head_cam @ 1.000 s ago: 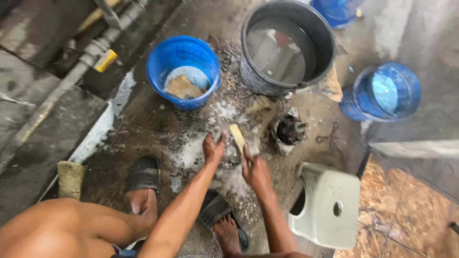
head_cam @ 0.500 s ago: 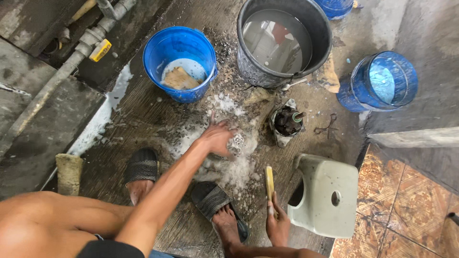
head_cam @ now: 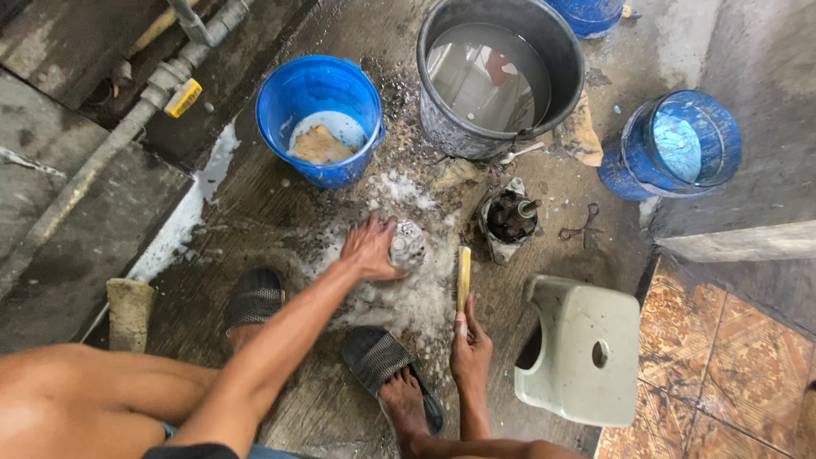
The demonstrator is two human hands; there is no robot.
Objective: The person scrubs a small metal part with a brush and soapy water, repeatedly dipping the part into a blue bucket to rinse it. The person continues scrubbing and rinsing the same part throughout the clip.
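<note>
Left hand (head_cam: 371,246) has moved onto the soapy metal part (head_cam: 408,245) on the wet floor (head_cam: 255,212), gripping it at the blue bucket's (head_cam: 320,119) six o'clock. Right hand (head_cam: 470,340), now withdrawn, holds the brush (head_cam: 463,276) upright; scrubbing pauses.

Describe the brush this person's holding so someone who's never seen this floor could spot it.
Start at the big black bucket of water and drop down past the grimy metal part. The brush is the slim yellowish stick upright in the right hand, beside the soapy foam.
</note>
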